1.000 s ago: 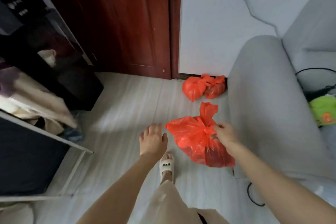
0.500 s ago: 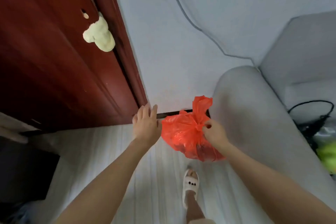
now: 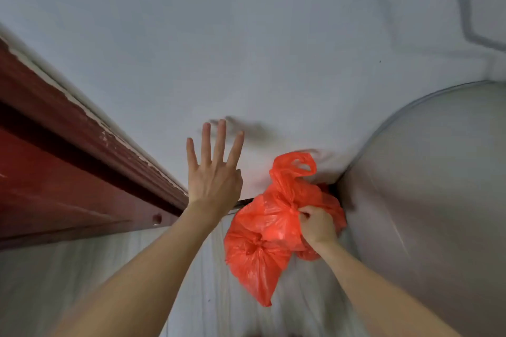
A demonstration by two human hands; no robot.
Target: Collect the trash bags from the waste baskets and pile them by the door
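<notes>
Since a moment ago I've leaned in and lowered the trash bag (image 3: 269, 220) onto the pile (image 3: 253, 260) on the floor, in the corner between door (image 3: 68, 172) and sofa (image 3: 427, 200). My right hand (image 3: 317, 224) pinches its knot; my left hand (image 3: 213, 172) spreads against the wall. Only letting go remains here.

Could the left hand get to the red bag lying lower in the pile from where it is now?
Probably yes: the left hand is open, holds nothing, and only bare floor shows between it and the lower red bag.

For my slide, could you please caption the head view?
Right hand sets knotted orange bag onto the pile; left hand open.
</notes>
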